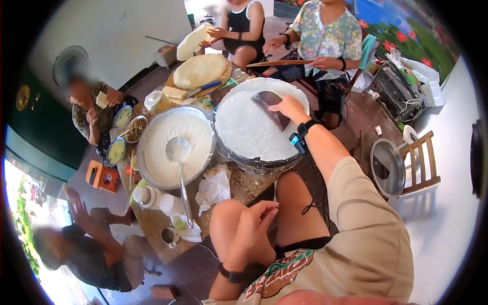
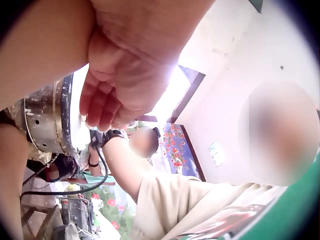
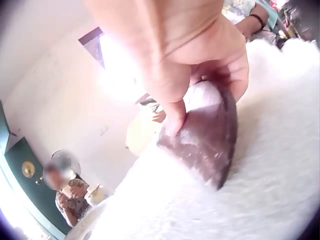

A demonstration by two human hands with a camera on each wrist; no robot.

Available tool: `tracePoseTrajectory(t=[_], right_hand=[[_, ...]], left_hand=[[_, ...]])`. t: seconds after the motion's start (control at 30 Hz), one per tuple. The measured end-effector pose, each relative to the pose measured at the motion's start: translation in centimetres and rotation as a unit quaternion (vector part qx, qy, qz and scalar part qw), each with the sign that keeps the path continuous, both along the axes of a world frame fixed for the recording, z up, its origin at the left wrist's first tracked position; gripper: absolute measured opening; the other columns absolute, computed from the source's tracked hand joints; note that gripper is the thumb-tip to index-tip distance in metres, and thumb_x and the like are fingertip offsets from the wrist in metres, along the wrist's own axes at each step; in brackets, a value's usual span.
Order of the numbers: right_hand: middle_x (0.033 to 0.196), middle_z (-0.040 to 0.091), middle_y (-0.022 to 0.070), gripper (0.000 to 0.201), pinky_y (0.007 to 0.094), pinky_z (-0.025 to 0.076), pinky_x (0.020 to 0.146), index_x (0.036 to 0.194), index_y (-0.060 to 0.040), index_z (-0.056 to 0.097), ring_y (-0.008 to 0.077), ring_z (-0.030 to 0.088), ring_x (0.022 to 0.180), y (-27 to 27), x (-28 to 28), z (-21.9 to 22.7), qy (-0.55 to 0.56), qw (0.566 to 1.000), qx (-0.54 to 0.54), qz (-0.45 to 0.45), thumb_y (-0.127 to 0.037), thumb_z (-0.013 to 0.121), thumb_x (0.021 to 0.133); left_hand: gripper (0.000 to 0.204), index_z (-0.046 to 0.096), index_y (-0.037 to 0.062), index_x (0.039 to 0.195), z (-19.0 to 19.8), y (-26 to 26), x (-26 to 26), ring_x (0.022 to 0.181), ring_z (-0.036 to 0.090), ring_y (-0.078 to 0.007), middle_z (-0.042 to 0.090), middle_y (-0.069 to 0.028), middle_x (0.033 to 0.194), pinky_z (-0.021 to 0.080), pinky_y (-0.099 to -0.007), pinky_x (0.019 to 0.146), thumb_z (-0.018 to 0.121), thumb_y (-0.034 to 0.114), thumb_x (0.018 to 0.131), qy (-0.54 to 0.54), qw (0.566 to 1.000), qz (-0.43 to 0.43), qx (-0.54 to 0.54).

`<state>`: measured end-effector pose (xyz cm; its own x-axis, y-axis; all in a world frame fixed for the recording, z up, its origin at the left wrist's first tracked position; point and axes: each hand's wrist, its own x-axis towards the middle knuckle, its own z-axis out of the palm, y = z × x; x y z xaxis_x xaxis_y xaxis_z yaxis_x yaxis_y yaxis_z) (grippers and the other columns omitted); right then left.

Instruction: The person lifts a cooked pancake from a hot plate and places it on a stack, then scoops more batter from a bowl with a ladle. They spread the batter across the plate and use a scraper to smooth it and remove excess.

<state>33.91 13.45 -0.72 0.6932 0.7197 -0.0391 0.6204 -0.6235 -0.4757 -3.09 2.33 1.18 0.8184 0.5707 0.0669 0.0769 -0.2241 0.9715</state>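
Note:
My right hand [image 1: 291,108] grips a dark, curved scraper [image 1: 268,103] over the round griddle [image 1: 259,166]. Pale batter [image 1: 239,119] covers the griddle top in a thin, rough-textured layer. In the right wrist view, the thumb lies on the near face of the scraper [image 3: 202,135], other fingers go behind it, and its lower edge is right at the white layer. My left hand [image 1: 252,231] is above my lap near the knee, fingers loosely bent, holding nothing; the left wrist view shows its fingers [image 2: 102,102] hanging relaxed beside the griddle's metal side [image 2: 47,117].
Left of the griddle stands a large basin [image 1: 144,168] of batter with a metal ladle [image 1: 184,195] in it. Crumpled paper [image 1: 213,189], a white bottle [image 1: 146,195] and a mug [image 1: 169,236] sit nearby. Flatbread [image 1: 201,71] lies behind. Several people sit around the table.

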Motion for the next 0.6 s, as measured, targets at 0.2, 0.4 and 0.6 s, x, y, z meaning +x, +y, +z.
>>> tracePoseTrajectory(t=[0.2, 0.4, 0.6], right_hand=[[0.096, 0.064, 0.0238, 0.052, 0.0425, 0.049, 0.080, 0.096, 0.0006, 0.063, 0.0378, 0.062, 0.094, -8.6, 5.0, 1.8, -0.065, 0.980, 0.109, -0.151, -0.040, 0.072, 0.064], [0.092, 0.065, 0.0188, 0.037, 0.0410, 0.048, 0.075, 0.100, -0.0039, 0.062, 0.0365, 0.062, 0.088, -13.2, 5.9, 6.7, -0.105, 0.944, 0.306, -0.062, -0.026, 0.067, 0.071], [0.091, 0.066, 0.0137, 0.031, 0.0387, 0.047, 0.080, 0.104, -0.0133, 0.065, 0.0329, 0.061, 0.087, -6.6, 1.3, 6.5, -0.196, 0.908, 0.261, 0.264, -0.004, 0.059, 0.075]], left_hand=[[0.015, 0.062, -0.0006, 0.098, 0.1, -0.6, -0.9, 0.077, 0.065, -0.0117, 0.068, -0.0069, 0.082, 0.049, -0.0221, 0.066, 0.062, -0.001, 0.083, 0.015, 1.000, 0.022, 0.014], [0.016, 0.063, 0.0004, 0.098, 0.6, -1.2, 0.4, 0.068, 0.062, -0.0105, 0.065, -0.0073, 0.074, 0.046, -0.0232, 0.058, 0.065, 0.002, 0.082, 0.027, 0.998, 0.003, 0.061], [0.016, 0.063, 0.0022, 0.098, -0.9, -1.3, 2.1, 0.068, 0.063, -0.0144, 0.065, -0.0086, 0.076, 0.047, -0.0243, 0.057, 0.064, 0.003, 0.082, 0.004, 0.998, -0.020, 0.059]])
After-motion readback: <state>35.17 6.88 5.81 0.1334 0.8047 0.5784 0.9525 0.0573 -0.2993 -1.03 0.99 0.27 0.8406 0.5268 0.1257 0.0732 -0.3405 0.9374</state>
